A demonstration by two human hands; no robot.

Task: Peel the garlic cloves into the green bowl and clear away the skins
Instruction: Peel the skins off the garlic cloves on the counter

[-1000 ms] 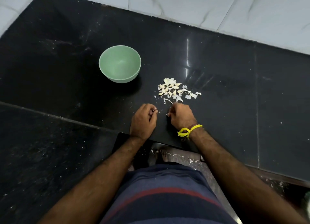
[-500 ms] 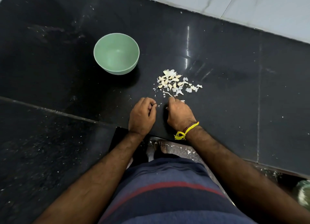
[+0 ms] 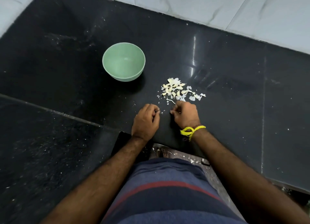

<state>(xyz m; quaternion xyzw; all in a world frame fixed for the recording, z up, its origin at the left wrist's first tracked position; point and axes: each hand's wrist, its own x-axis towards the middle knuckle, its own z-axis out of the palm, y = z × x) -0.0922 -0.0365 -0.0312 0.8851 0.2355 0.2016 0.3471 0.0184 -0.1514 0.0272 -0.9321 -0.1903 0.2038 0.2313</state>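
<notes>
Head view shows the left hand [image 3: 145, 121] and right hand [image 3: 185, 115] curled, pinching something tiny, maybe garlic, near the garlic pile [image 3: 176, 89]; next, drop a peeled clove into the empty green bowl [image 3: 123, 62].

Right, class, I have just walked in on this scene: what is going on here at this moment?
A person stands at a black counter peeling garlic. The left hand and right hand have their fingers curled close together, apparently working on something small, though what each one pinches is too small to tell. A pile of cloves and skins lies just beyond the hands. The green bowl stands apart to the left and looks empty, so no clove has gone in yet.
</notes>
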